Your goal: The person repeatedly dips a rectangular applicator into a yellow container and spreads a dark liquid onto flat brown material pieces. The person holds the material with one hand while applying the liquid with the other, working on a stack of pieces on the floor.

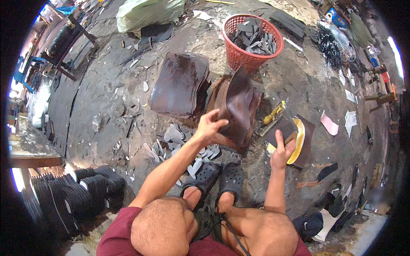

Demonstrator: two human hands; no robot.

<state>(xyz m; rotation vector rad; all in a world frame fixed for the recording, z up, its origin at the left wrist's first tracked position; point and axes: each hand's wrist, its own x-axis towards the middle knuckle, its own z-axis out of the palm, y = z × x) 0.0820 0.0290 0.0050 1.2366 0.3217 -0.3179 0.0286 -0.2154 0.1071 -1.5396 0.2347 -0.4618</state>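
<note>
My left hand (209,126) is closed on the near edge of a dark brown, glossy sheet (240,104), whose far part curls upward. Under it lies a stack of similar sheets (218,96) on the ground. My right hand (282,150) grips a dark, flat rectangular piece (279,131) that looks like a spreader, thumb on top. Just beyond that hand is a container smeared with yellow, glue-like stuff (301,138), partly hidden by the hand. A clear bag with a yellow-brown substance (274,112) lies beside it.
Left of the sheets stands another brown stack (179,83). A red basket (252,59) of grey cut pieces stands behind. Loose grey pieces (173,134) lie before my black clogs (204,177). Rows of black soles (72,194) stand at left; scraps litter the floor.
</note>
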